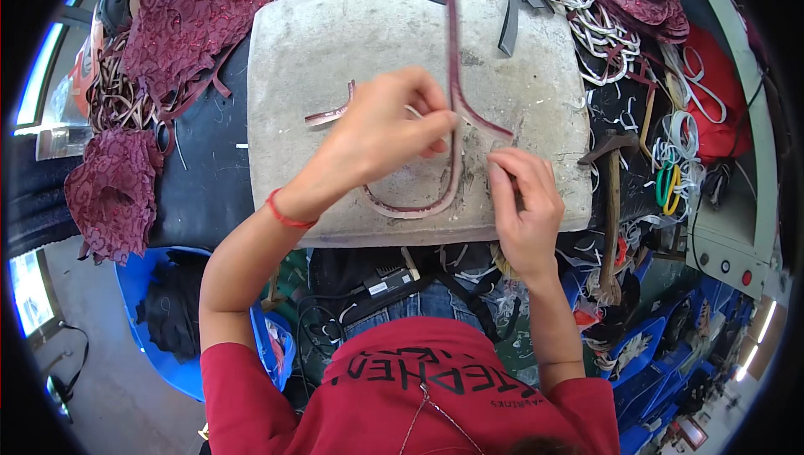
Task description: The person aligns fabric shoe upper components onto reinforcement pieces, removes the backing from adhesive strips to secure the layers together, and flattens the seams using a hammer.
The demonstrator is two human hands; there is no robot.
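A black desk carries a pale slab. Reckoned from the slab's middle, a burgundy lace pile lies at 10 o'clock. Burgundy-and-white trim lies on the slab, running from 12 o'clock into a curve at 6 o'clock. The left hand pinches it between its fingers near the centre. At 4 o'clock the right hand has curled fingers near a trim end; I cannot tell whether they grip anything. Beyond lies a hammer, also towards 4 o'clock.
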